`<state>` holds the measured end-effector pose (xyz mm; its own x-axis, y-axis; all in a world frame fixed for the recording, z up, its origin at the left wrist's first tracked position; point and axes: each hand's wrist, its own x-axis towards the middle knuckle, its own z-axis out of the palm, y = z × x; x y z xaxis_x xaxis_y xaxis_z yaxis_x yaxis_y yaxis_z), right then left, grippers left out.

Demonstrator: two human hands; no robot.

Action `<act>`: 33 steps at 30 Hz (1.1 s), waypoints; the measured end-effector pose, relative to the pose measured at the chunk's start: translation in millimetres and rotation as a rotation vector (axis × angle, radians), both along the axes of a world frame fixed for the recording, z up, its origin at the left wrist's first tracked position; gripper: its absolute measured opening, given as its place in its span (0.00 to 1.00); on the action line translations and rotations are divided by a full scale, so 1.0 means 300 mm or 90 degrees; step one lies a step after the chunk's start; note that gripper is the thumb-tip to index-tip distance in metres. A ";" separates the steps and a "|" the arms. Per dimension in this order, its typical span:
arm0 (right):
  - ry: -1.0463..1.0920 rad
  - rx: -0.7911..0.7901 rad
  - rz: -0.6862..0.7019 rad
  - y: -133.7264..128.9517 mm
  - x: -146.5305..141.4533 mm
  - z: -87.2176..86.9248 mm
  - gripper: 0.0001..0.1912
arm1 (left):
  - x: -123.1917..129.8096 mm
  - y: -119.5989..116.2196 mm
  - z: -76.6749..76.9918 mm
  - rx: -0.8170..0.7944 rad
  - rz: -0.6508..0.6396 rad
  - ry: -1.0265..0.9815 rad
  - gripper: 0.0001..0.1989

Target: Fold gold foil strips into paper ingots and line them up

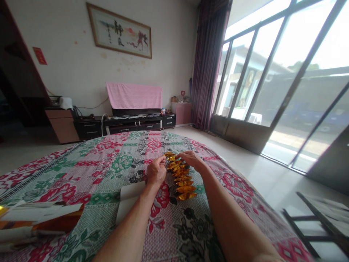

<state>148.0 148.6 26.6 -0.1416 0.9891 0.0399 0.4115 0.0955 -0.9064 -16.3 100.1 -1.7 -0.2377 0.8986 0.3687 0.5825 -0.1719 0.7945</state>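
Observation:
A row of folded gold foil pieces [184, 179], boat-like in shape, runs down the patterned tablecloth [109, 174] between my forearms. My left hand [157, 171] is closed in a pinch at the left of the row's far end; what its fingers hold is too small to make out. On the other side, my right hand [192, 160] bends its fingers onto a foil piece [170, 156] at that same end, thumb partly hidden. Beside my left forearm lies a white folded sheet [131, 194], partly covered by the arm.
A pile of gold and white paper sheets [40, 220] lies at the table's left. A dark rack [313, 218] stands on the floor at right. Beyond the table are a low black cabinet [133, 125], a pink cloth [135, 95] and large glass doors [253, 80].

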 end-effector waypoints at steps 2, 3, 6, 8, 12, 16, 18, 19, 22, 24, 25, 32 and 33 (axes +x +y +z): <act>0.008 -0.015 0.013 -0.005 0.013 0.000 0.12 | 0.000 -0.002 0.003 -0.005 -0.001 0.000 0.21; 0.007 -0.016 0.017 -0.005 0.016 -0.001 0.12 | 0.000 -0.003 0.005 -0.007 -0.001 0.001 0.21; 0.016 -0.021 0.024 -0.006 0.019 -0.001 0.12 | 0.000 -0.006 0.009 -0.010 0.000 0.003 0.21; 0.027 -0.022 0.028 -0.007 0.019 0.002 0.12 | 0.000 -0.006 0.009 -0.012 -0.001 0.001 0.21; 0.042 -0.026 0.040 -0.013 0.021 0.010 0.12 | -0.002 -0.001 0.005 -0.010 0.003 -0.004 0.21; 0.042 -0.024 0.048 -0.017 0.022 0.015 0.11 | -0.003 0.001 0.002 -0.007 0.001 -0.001 0.21; 0.048 -0.025 0.046 -0.020 0.020 0.018 0.11 | -0.003 -0.001 0.003 -0.005 -0.004 0.008 0.21; 0.052 -0.027 0.045 -0.021 0.019 0.020 0.11 | -0.003 -0.002 0.004 -0.004 -0.006 0.014 0.20; 0.065 -0.028 0.033 -0.021 0.014 0.022 0.11 | -0.002 -0.007 0.007 -0.005 -0.012 0.031 0.20; 0.066 -0.023 0.008 -0.015 0.011 0.017 0.12 | -0.002 -0.009 0.008 -0.008 -0.015 0.040 0.20; 0.060 -0.014 -0.008 -0.009 0.009 0.012 0.13 | -0.002 -0.009 0.009 -0.009 -0.016 0.043 0.20; -0.045 0.118 -0.020 0.041 -0.020 -0.003 0.23 | -0.001 -0.002 0.002 -0.004 -0.009 0.028 0.21; -0.060 0.121 0.000 0.045 -0.027 0.001 0.25 | -0.002 -0.001 0.001 -0.004 -0.010 0.026 0.21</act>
